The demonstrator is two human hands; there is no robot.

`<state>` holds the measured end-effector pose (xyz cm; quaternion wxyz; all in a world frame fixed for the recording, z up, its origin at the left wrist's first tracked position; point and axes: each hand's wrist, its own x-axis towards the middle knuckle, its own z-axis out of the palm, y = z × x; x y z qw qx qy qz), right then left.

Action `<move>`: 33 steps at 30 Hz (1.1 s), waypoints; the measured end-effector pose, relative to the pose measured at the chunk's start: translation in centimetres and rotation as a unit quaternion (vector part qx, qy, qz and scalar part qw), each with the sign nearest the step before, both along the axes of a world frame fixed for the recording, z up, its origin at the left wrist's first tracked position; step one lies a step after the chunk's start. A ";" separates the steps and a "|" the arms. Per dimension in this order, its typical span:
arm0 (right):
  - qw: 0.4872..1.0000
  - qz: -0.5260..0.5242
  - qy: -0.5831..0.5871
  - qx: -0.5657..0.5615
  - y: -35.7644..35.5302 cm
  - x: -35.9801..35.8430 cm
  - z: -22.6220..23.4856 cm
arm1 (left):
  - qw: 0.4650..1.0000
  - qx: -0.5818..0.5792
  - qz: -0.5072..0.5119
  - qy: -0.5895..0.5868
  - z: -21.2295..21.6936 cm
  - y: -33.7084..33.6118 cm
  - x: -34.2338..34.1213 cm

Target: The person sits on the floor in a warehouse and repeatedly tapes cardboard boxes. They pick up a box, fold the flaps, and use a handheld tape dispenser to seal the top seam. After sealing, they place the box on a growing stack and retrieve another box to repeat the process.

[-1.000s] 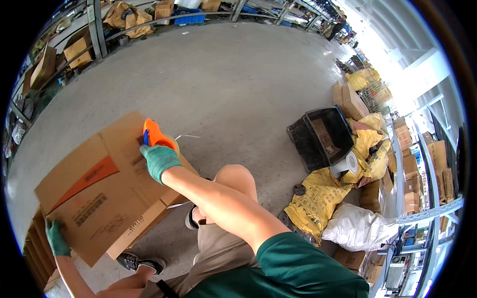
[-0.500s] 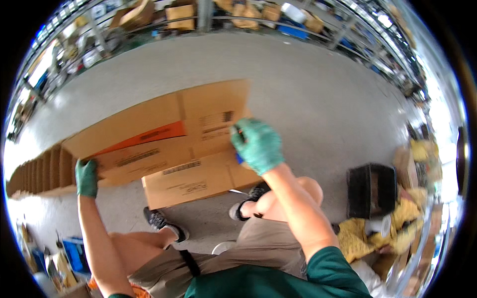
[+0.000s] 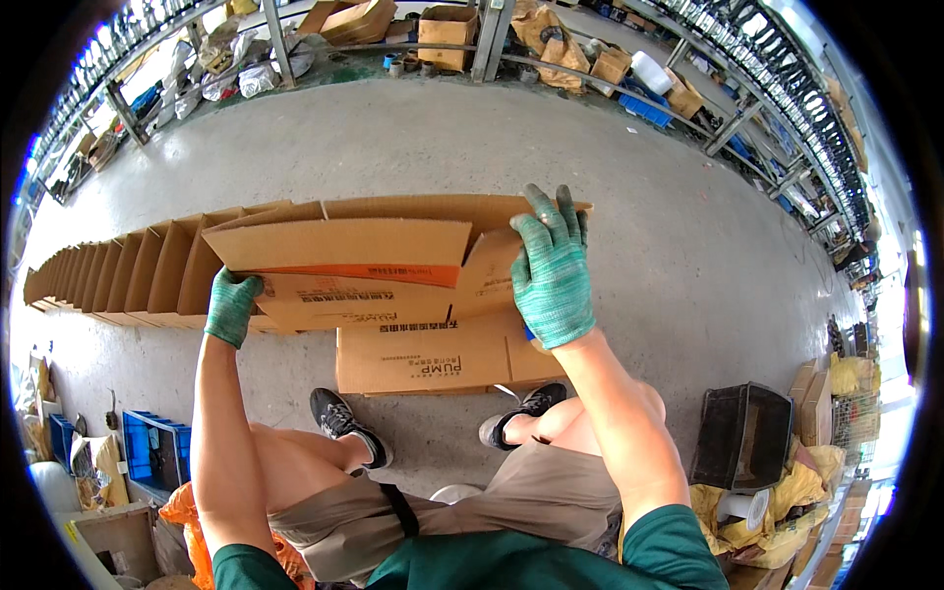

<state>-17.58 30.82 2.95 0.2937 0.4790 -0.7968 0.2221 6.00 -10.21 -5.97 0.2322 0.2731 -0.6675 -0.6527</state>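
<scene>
The left hand (image 3: 232,307) grips a carton (image 3: 359,307) by its left edge while the right hand (image 3: 554,280), fingers spread, arches over its right end — apparently opened out, flaps not yet shut, above a flat carton (image 3: 433,356) left unopened, a row of cartons (image 3: 175,270) to its left.

Head-worn fisheye view, angled down and forward
It looks from near above the lap (image 3: 442,516), past the left hand (image 3: 232,307), right hand (image 3: 553,270) and carton (image 3: 393,246) mid-view, across the floor (image 3: 442,138) to the far rack (image 3: 492,39), straight edges bending at left and right.
</scene>
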 end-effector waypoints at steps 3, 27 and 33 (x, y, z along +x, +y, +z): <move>0.996 0.047 -0.039 -0.066 -0.8 0.2 1.3 | 0.998 0.006 -0.048 0.029 0.8 0.6 0.0; 0.691 0.059 -0.639 -0.331 -1.3 -4.4 -0.9 | 0.972 -0.227 -0.060 0.008 4.3 8.4 -4.4; 0.764 0.012 -0.593 -0.254 -2.8 -5.1 1.4 | 0.973 -0.228 -0.011 -0.020 4.3 9.1 -5.5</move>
